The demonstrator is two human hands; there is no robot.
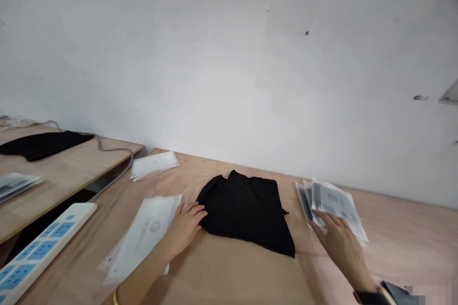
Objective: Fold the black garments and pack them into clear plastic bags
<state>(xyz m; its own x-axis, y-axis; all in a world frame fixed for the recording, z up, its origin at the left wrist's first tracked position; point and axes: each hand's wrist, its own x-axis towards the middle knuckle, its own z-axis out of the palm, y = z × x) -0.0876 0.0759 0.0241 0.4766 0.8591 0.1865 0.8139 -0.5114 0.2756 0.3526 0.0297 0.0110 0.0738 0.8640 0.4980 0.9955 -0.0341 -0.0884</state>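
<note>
A folded black garment (246, 212) lies in the middle of the wooden table (222, 276). My left hand (184, 229) rests flat on the table at the garment's left edge, fingers stretched out and touching the cloth. My right hand (338, 240) reaches to the right of the garment, its fingers on a stack of clear packaging bags with printed inserts (334, 205); the top bag is lifted slightly over the fingers.
A pile of empty clear bags (141, 238) lies under my left forearm, another small pile (153, 164) at the back left. A white power strip (39, 248) bridges to a second table (64, 171) holding black cloth (41, 144) and a cable. A white wall stands behind.
</note>
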